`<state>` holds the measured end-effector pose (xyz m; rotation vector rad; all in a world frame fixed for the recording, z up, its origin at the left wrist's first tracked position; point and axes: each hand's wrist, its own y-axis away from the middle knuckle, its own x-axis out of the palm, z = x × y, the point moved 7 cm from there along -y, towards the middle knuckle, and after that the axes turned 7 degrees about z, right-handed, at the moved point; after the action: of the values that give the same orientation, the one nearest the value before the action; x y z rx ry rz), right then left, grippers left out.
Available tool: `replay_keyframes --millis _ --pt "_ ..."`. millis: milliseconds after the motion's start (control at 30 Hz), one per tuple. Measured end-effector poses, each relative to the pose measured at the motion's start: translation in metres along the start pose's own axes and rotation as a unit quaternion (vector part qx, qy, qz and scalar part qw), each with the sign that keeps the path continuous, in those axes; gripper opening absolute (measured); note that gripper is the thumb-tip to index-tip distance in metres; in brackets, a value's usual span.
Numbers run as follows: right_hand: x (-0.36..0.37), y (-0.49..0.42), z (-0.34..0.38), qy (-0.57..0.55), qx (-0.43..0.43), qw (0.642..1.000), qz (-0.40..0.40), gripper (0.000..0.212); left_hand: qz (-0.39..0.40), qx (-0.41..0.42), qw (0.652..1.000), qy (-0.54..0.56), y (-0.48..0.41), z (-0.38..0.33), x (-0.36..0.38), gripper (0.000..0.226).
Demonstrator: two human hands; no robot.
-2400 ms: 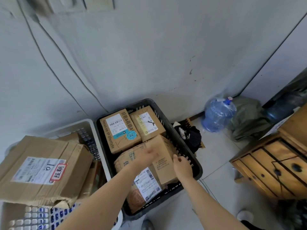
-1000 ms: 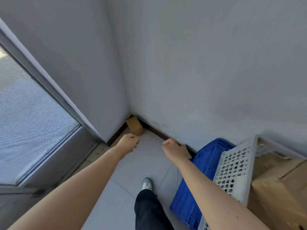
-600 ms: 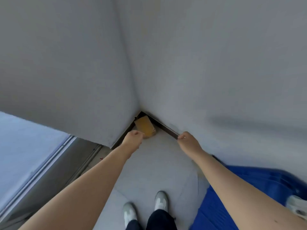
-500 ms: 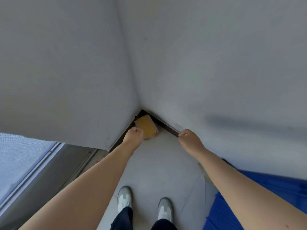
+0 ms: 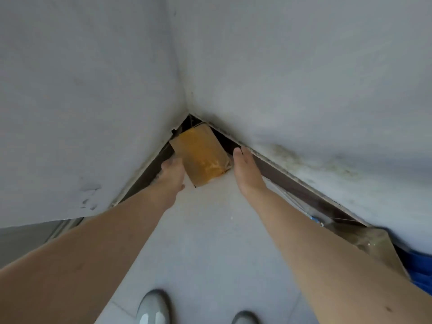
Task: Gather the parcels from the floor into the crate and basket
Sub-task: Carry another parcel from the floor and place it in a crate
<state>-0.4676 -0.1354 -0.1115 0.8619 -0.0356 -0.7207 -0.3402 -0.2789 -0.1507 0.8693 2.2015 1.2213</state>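
A small brown cardboard parcel (image 5: 201,154) wrapped in tape lies on the floor in the corner where two white walls meet. My left hand (image 5: 171,174) is at its left side with the fingers stretched along the box edge; whether they touch it I cannot tell. My right hand (image 5: 245,169) is flat and open just right of the parcel, fingers straight, a small gap from it. The crate and the basket are out of view.
A dark skirting board (image 5: 292,185) runs along both walls. A blue crate's edge (image 5: 420,272) shows at the right border, with a flat piece of cardboard (image 5: 374,244) leaning beside it. My shoes (image 5: 153,309) stand on the grey tiled floor (image 5: 210,242).
I turned from the black crate of parcels to the room's corner. Both hands were fists half a second ago; now they have opened and reached either side of the corner parcel.
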Motion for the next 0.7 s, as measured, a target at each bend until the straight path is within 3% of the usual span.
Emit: replay_keyframes --millis 200,267,367,567,700 --pt "0.004 -0.007 -0.018 -0.007 0.059 0.998 0.031 0.063 0.047 0.046 0.996 0.059 0.023 -0.009 0.025 0.037" --pt "0.0 0.005 -0.035 -0.059 0.097 0.993 0.02 0.07 0.032 0.078 0.996 0.019 0.033 -0.016 0.023 0.03" --pt "-0.014 0.022 -0.057 -0.221 0.146 0.964 -0.026 0.064 0.042 0.124 0.988 -0.076 0.047 -0.021 0.029 0.043" --pt "-0.033 0.054 -0.069 -0.286 0.095 0.952 -0.052 0.038 0.024 0.1 0.99 -0.094 0.079 0.013 0.049 0.035" --pt "-0.061 0.068 -0.08 -0.323 0.06 0.938 -0.111 0.054 0.07 0.065 0.995 0.034 0.097 0.039 0.057 0.035"
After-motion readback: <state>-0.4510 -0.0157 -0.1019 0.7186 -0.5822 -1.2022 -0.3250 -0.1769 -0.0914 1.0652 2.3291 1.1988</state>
